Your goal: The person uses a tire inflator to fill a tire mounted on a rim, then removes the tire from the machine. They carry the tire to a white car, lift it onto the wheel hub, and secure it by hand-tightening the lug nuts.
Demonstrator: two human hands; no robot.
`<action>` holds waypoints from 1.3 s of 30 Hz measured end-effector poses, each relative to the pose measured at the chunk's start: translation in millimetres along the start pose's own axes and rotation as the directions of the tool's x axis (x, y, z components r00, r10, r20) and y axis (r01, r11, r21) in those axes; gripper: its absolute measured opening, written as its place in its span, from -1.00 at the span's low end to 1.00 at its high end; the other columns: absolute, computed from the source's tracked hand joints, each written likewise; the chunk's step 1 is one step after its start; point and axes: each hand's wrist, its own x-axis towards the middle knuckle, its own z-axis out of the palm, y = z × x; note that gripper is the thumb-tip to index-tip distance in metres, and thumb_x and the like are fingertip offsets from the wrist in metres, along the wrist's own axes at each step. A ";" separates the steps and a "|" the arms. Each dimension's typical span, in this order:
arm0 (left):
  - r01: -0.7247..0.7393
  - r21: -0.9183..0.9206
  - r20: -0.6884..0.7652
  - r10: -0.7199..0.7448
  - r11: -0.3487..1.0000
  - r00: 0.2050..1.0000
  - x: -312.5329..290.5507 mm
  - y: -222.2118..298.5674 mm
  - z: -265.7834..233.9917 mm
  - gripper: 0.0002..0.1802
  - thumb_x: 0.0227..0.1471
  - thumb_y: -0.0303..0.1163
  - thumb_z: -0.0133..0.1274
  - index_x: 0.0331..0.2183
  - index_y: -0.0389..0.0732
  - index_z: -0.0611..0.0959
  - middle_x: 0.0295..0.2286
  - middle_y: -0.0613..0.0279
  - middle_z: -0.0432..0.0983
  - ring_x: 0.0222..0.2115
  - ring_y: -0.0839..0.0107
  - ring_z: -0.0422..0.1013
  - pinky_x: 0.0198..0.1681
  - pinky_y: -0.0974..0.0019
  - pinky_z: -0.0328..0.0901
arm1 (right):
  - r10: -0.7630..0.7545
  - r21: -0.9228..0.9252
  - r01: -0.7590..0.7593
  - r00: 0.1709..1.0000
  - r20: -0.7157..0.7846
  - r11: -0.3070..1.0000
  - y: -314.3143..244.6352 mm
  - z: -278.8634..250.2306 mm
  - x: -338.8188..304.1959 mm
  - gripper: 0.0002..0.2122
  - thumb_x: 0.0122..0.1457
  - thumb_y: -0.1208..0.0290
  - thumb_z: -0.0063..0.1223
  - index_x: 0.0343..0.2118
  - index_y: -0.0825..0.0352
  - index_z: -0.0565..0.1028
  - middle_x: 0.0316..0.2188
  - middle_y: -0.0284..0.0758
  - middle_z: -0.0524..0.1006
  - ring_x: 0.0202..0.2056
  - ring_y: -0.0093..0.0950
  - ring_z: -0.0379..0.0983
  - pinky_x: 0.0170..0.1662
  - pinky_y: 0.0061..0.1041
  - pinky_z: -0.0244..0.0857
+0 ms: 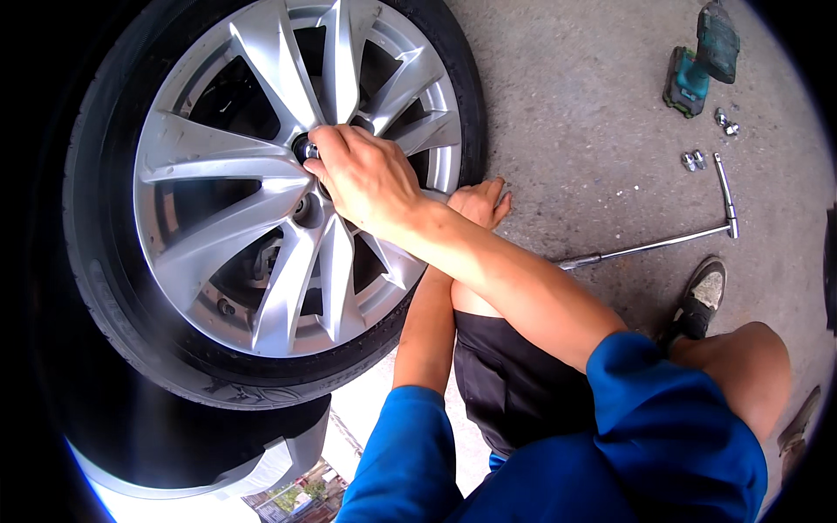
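A silver multi-spoke alloy wheel (214,155) with a black tyre (94,261) fills the left side. My right hand (366,179) is at the hub, thumb and fingertips pinched on a small shiny lug nut (310,151) at a bolt hole; the fingers partly cover it. Just below it, another bolt hole (305,209) shows in the hub. Beyond my crossing right forearm, my left hand (479,204) rests at the tyre's right edge. Its fingers are loosely bent and apart, with nothing seen in them.
On the concrete floor at the far right lie a teal-and-black cordless power tool (695,74), several lug nuts (694,160) and a long L-shaped chrome wrench (667,241). My shoe (704,286) stands near the wrench. A car body edge (261,471) shows at lower left.
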 end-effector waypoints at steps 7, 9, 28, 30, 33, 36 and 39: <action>0.008 -0.012 -0.026 -0.008 1.000 1.000 -4.5 -4.6 1.9 -0.79 0.06 -0.27 0.13 -0.33 -0.20 0.59 -0.55 0.13 0.51 -0.56 0.10 0.50 -0.47 0.11 0.40 | 0.265 -0.021 -0.265 0.954 0.139 0.964 -17.5 -10.1 25.3 -0.70 0.27 0.26 0.08 -0.33 0.44 0.33 -0.66 -0.02 0.54 -0.54 -0.04 0.58 -0.48 -0.19 0.46; 0.005 -0.018 -0.027 -0.006 1.000 1.000 -4.5 -4.5 1.7 -0.81 0.06 -0.27 0.13 -0.35 -0.19 0.59 -0.55 0.13 0.51 -0.56 0.09 0.50 -0.47 0.11 0.40 | 0.316 -0.014 -0.317 0.940 0.130 0.948 -24.6 -8.9 29.4 -0.71 0.26 0.25 0.08 -0.33 0.43 0.35 -0.67 -0.03 0.53 -0.52 -0.06 0.59 -0.46 -0.20 0.48; 0.008 -0.053 -0.065 -0.011 0.999 0.998 -7.8 -1.8 -1.1 -0.86 0.01 -0.38 0.13 -0.50 -0.20 0.54 -0.59 0.12 0.46 -0.58 0.06 0.46 -0.49 0.11 0.37 | 0.348 -0.107 -0.331 0.879 0.325 0.937 -35.5 -19.5 15.8 -0.72 0.11 0.59 0.10 -0.19 0.61 0.29 -0.44 0.19 0.54 -0.33 0.05 0.59 -0.23 -0.18 0.51; 0.011 -0.051 -0.049 -0.013 0.999 0.999 -5.6 -1.0 -4.1 -0.84 0.00 -0.40 0.13 -0.51 -0.23 0.51 -0.59 0.10 0.46 -0.56 0.05 0.46 -0.46 0.11 0.38 | 0.425 -0.060 -0.427 0.855 0.296 0.902 -39.6 -23.6 21.3 -0.77 0.22 0.49 0.02 -0.25 0.61 0.32 -0.54 0.18 0.53 -0.39 0.08 0.57 -0.28 -0.15 0.49; 0.034 -0.112 -0.013 -0.035 0.993 0.999 -7.3 2.9 -11.3 -0.85 -0.02 -0.41 0.12 -0.51 -0.24 0.51 -0.55 0.08 0.47 -0.52 0.04 0.46 -0.41 0.10 0.38 | 0.453 0.026 -0.472 0.857 0.245 0.881 -32.0 -18.8 16.8 -0.70 0.28 0.35 0.01 -0.37 0.59 0.40 -0.58 0.18 0.52 -0.41 0.11 0.56 -0.29 -0.12 0.45; 0.046 -0.098 -0.035 -0.049 0.994 0.998 -3.6 10.9 -21.3 -0.86 -0.02 -0.41 0.12 -0.49 -0.25 0.52 -0.53 0.07 0.47 -0.49 0.04 0.47 -0.39 0.09 0.38 | 0.425 0.127 -0.446 0.891 0.161 0.886 -13.4 0.8 15.9 -0.57 0.32 0.20 0.00 -0.51 0.55 0.46 -0.74 -0.14 0.51 -0.71 -0.36 0.51 -0.57 -0.35 0.37; 0.038 -0.079 0.011 -0.038 0.996 0.999 -1.9 13.4 -25.5 -0.87 0.00 -0.40 0.08 -0.48 -0.25 0.50 -0.52 0.08 0.47 -0.46 0.06 0.47 -0.38 0.10 0.36 | 0.510 0.118 -0.532 0.843 0.173 0.839 -10.8 1.0 23.7 -0.44 0.36 0.06 -0.12 -0.63 0.47 0.49 -0.81 -0.28 0.46 -0.80 -0.48 0.40 -0.67 -0.49 0.29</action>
